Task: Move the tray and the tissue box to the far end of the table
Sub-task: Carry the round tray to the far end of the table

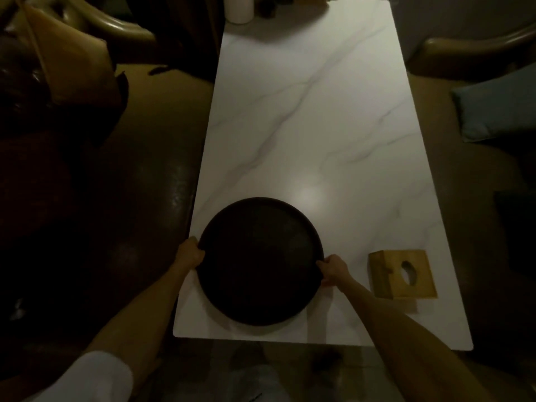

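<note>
I am standing at the near short end of a long white marble-look table (313, 117), its top veined with faint grey lines and catching a soft glare just beyond the tray. The room around it is lying in dim light: a brownish floor is showing on both sides, a padded chair with a curved arm (87, 27) is sitting off the far left corner, another curved chair arm (475, 42) is sitting off the far right, and a blue cushion (499, 111) is resting beside the table's right edge. A white cylinder (239, 8) is standing at the far end, with something dark next to it that I cannot make out. I am gripping the round dark tray (259, 261) by its rim, my left hand (190, 252) curling over the left side and my right hand (332, 269) pinching the right side, fingers closed on the edge. The tray is sitting toward the near left of the table, close to the left edge and the near edge. The wooden tissue box (403, 275), with an oval slot in its top, is sitting near the near right corner, apart from the tray and just beyond my right forearm. The long middle stretch of the tabletop is lying bare between the tray and the far end.
</note>
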A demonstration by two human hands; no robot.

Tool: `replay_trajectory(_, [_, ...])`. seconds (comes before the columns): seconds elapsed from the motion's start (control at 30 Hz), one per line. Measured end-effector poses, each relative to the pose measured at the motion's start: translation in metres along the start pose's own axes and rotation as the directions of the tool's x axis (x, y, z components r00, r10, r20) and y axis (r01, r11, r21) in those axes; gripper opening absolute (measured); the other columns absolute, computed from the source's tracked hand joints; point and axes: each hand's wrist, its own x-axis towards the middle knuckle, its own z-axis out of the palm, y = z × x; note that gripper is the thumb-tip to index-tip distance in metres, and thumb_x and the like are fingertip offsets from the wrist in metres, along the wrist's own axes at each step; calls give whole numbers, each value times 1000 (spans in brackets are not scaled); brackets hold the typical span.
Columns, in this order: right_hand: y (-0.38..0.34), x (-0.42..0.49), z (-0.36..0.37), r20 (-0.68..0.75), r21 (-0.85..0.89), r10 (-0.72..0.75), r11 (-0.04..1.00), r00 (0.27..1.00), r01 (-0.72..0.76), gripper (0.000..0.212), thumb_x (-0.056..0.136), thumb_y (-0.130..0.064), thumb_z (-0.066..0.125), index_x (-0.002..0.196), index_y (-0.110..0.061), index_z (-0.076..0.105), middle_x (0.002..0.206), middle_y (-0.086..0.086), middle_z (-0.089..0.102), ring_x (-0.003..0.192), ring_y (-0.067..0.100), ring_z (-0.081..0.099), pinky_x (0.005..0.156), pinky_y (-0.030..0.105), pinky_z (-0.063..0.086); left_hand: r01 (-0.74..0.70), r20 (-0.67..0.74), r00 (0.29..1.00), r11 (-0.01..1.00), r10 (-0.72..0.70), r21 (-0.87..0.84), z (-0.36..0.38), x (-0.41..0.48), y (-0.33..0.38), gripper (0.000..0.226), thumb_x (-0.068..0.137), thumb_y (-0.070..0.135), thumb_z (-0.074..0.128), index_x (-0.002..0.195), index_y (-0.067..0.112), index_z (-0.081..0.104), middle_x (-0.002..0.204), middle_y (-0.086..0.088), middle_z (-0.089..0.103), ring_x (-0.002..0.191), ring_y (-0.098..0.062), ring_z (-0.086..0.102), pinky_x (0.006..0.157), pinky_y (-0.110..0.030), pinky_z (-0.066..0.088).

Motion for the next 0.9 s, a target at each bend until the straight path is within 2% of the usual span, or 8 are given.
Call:
replay_trajectory(0.1, [7,0,-31,-6,-23,-62,998,998,62,37,96,-27,56,65,-6,55,68,11,60,76,33,66,80,46,59,-5,-49,999,1000,6,24,-5,-24,28,30,87,6,58,113,-9,53,117,-29,60,103,-41,62,83,-40,52])
replay_trajectory(0.27, [12,2,-110,-8,50,-222,974,975,223,46,92,-39,60,108,5,57,105,23,66,88,38,68,70,49,62,21,-170,985,997,-33,-69,2,-105,84,31,87,6,56,114,-8,53,114,-30,59,101,-43,63,82,-48,57])
replay_trajectory(0.33, [11,-10,-149,-20,58,-322,945,946,323,55,89,-47,62,114,1,54,106,20,64,89,36,67,66,45,62,40,-233,970,988,-75,-152,14,-144,105,32,89,7,56,119,-3,52,116,-25,59,99,-39,63,84,-49,57])
replay_trajectory(0.43, [18,-42,-217,-104,-43,-459,888,882,457,65,86,-54,61,119,1,47,107,17,62,93,37,66,74,45,59,4,-297,952,972,-76,-234,30,-195,144,34,91,6,53,123,-2,49,114,-23,59,93,-33,63,82,-46,58])
replay_trajectory(0.57, [23,-81,-303,-171,-55,-595,802,786,595,58,91,-41,63,123,-1,37,121,21,57,106,39,61,84,48,54,-126,-330,944,918,-5,-377,43,-255,209,32,91,4,53,121,-4,46,115,-24,56,87,-28,57,79,-42,54])
replay_trajectory(0.73, [13,-115,-394,-275,-16,-654,736,704,677,59,88,-42,67,123,-2,42,115,15,58,90,24,55,58,27,47,-353,-406,904,768,132,-535,33,-303,284,27,91,12,63,112,11,45,118,-17,51,96,-26,56,78,-41,53])
replay_trajectory(0.8, [12,-132,-423,-339,-14,-653,724,677,690,62,85,-44,69,125,-4,44,109,8,55,90,19,53,57,21,40,-404,-437,883,747,169,-528,28,-312,309,40,85,23,72,111,14,44,116,-12,51,95,-25,57,74,-39,55])
replay_trajectory(0.9, [15,-138,-458,-411,-25,-663,695,626,719,60,82,-47,71,119,-7,47,103,6,55,87,19,55,57,21,39,-480,-506,842,687,186,-545,31,-323,341,50,80,26,77,115,13,43,116,-9,49,102,-28,56,81,-44,55])
